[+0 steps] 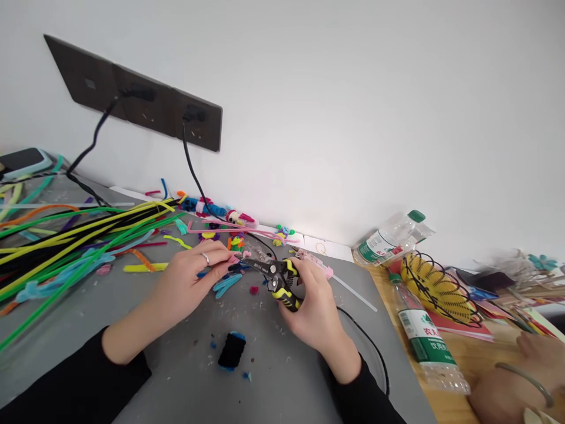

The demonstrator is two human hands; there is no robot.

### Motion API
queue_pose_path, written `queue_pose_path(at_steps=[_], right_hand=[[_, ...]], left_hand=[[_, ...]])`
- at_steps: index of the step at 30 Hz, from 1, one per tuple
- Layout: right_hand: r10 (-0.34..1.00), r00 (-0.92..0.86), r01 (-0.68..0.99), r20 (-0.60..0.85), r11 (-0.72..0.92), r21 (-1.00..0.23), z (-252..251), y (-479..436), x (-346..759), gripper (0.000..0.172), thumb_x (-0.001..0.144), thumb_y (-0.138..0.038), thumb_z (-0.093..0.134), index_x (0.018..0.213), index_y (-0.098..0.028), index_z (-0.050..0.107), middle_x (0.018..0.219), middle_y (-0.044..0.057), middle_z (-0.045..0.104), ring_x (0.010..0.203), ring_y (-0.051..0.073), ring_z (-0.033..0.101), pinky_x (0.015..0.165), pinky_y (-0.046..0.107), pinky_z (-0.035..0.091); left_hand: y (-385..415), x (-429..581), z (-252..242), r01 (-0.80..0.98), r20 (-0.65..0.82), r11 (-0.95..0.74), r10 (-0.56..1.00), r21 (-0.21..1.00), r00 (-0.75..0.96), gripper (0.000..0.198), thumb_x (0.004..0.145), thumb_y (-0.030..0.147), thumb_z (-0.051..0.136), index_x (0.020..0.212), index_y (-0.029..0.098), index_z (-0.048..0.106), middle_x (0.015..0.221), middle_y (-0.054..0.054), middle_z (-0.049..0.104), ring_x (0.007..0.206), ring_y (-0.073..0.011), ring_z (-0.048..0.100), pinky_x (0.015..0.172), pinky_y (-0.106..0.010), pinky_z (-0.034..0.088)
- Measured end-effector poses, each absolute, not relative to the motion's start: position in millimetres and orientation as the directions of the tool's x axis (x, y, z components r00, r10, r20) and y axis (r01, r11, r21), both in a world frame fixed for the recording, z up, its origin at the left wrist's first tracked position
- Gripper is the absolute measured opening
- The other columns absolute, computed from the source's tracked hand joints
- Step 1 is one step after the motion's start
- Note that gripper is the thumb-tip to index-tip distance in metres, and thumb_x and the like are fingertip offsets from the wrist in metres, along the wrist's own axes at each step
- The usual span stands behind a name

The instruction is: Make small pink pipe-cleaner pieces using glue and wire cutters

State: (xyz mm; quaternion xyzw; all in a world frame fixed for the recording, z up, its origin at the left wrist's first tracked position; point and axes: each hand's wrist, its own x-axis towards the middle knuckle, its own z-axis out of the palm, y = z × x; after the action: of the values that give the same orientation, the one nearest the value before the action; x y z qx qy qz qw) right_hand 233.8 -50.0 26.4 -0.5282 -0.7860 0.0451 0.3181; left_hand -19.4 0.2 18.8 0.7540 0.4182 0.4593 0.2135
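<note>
My right hand [311, 309] is wrapped round the yellow-and-black handles of a pair of pliers [273, 274], whose jaws point left. My left hand [192, 280], a ring on one finger, pinches a small pink pipe-cleaner piece [233, 258] right at the tips of those jaws. Both hands rest over a grey mat [176, 365]. A short light-blue pipe-cleaner piece [227, 284] lies just under my left fingers. A small black-and-blue fuzzy roll [232, 351] sits on the mat nearer me.
Long pipe cleaners [66, 241] in several colours fan out at the left. Small craft bits [229, 227] line the wall under a dark socket strip [145, 106] with cables. At the right lie two plastic bottles [424, 335], a wire basket [435, 288] and another person's hand with a bracelet [521, 377].
</note>
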Motion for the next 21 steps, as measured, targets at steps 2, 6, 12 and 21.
queue_pose_path(at_steps=[2,6,12,21], right_hand=[[0.846,-0.245,0.814,0.473,0.445,-0.373,25.1,-49.7,233.4,0.058,0.071,-0.016,0.062,0.128,-0.022,0.054,0.112,0.012,0.068,0.102,0.032,0.066,0.085,0.045,0.055],[0.83,-0.245,0.831,0.501,0.446,-0.332,25.3,-48.6,233.9,0.058,0.074,-0.016,0.062,0.131,-0.021,0.052,0.119,0.014,0.067,0.113,0.034,0.064,0.092,0.047,0.052],[0.815,-0.294,0.88,0.5,0.434,-0.19,26.6,-47.0,235.3,0.066,0.07,-0.011,0.063,0.134,-0.019,0.05,0.121,0.015,0.066,0.113,0.036,0.059,0.094,0.051,0.046],[0.836,-0.307,0.898,0.455,0.413,-0.153,24.5,-46.0,234.2,0.065,0.07,-0.011,0.065,0.133,-0.016,0.052,0.12,0.015,0.066,0.111,0.035,0.057,0.091,0.047,0.045]], left_hand=[[0.7,-19.2,18.2,0.443,0.503,-0.542,0.837,0.714,0.214,0.038,0.098,0.051,0.051,0.082,0.028,0.078,0.087,-0.006,0.079,0.079,-0.0252,0.073,0.07,-0.032,0.058],[0.2,-23.1,18.2,0.487,0.47,-0.461,0.875,0.742,0.112,0.035,0.095,0.051,0.055,0.091,0.027,0.08,0.096,-0.007,0.081,0.086,-0.027,0.075,0.069,-0.032,0.057],[-8.8,-26.2,28.8,0.485,0.614,-0.543,0.789,0.685,0.015,0.02,0.098,0.03,0.055,0.097,0.025,0.074,0.101,-0.004,0.079,0.087,-0.0226,0.072,0.071,-0.029,0.056],[-4.6,-22.0,17.5,0.529,0.767,-0.74,0.597,0.415,0.235,0.02,0.103,0.023,0.053,0.101,0.024,0.073,0.091,-0.004,0.075,0.089,-0.0207,0.072,0.074,-0.028,0.058]])
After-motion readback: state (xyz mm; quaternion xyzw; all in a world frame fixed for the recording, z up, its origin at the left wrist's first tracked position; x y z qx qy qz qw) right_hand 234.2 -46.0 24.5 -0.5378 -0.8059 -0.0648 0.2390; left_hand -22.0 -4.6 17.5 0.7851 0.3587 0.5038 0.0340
